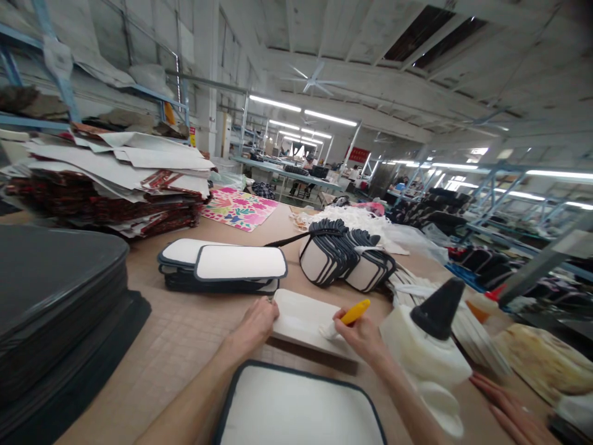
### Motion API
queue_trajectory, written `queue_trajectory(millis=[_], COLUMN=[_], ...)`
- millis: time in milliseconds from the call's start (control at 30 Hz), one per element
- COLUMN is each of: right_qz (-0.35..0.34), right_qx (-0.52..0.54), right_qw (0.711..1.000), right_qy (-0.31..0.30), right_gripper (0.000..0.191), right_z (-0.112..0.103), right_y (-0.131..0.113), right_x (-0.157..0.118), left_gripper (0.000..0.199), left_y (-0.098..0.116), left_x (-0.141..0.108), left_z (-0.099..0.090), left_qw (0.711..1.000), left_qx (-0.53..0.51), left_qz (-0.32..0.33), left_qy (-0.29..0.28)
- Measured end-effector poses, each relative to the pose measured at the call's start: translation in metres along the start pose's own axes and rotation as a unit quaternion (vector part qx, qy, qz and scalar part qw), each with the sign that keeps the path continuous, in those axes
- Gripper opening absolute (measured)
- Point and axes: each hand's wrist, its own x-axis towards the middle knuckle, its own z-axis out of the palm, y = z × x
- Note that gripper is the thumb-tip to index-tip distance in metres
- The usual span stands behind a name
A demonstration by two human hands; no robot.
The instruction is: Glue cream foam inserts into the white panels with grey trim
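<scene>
My left hand [259, 318] pinches the left edge of a white rectangular board [301, 315], which is tilted above the brown table. In my right hand [359, 334] is a brush with a yellow handle [356, 311]; its pale bristles touch the board's face near the right end. Close to me lies a larger white panel with dark edging [301, 408]. Beyond the board, white dark-edged pieces [241, 262] are stacked on the left, and a bundle of similar pieces [324, 250] stands on edge behind it.
A white bottle with a black cone cap [424, 346] stands at the right, near another person's hand [509, 411]. Dark panels [55, 309] are piled at left. Behind are stacked sheets [115, 179] and a floral sheet [241, 209].
</scene>
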Motion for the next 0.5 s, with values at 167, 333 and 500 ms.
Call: queue_trajectory(millis=[167, 333, 500], right_qz=[0.024, -0.004, -0.045], right_qx=[-0.045, -0.016, 0.028], right_qw=[0.996, 0.998, 0.998], right_qy=[0.069, 0.059, -0.027], right_gripper=[0.015, 0.019, 0.020], right_z=[-0.043, -0.014, 0.033], right_y=[0.020, -0.006, -0.025], right_x=[-0.008, 0.019, 0.051], left_gripper=[0.024, 0.020, 0.018], left_y=[0.012, 0.014, 0.009], left_x=[0.002, 0.006, 0.013], left_z=[-0.009, -0.008, -0.002], left_qw=[1.000, 0.999, 0.998], left_qx=[0.016, 0.034, 0.044], left_qz=[-0.003, -0.006, -0.024], left_qy=[-0.018, -0.030, -0.034])
